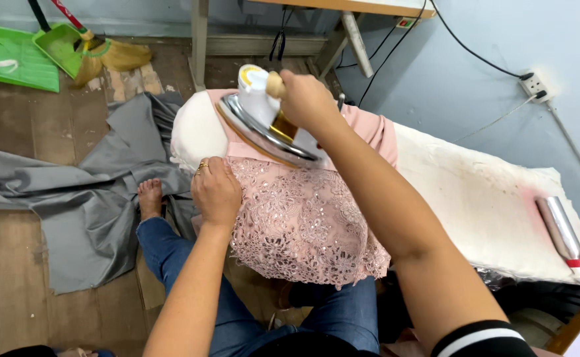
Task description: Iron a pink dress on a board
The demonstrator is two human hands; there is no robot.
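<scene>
Pink lace garment is draped over the padded ironing board's narrow end. Iron is gripped by the right hand; left hand is pressed flat on lace. Hanging lower part appears unpressed.

- Two hands: the right hand closed round a handle, the left hand pressed flat.
- One iron, under the right hand.
- One pink lace garment, beneath both hands.
- One padded white ironing board, under the hands and stretching off to the right of them.
- One metal spray bottle, lying well to the right of the right hand.
- One sheet of grey cloth on the floor, left of the left hand.
- One broom and one green dustpan, far beyond the left hand.
- One wall socket, above and right of the right hand.
- One bare foot, just left of the left hand.
</scene>
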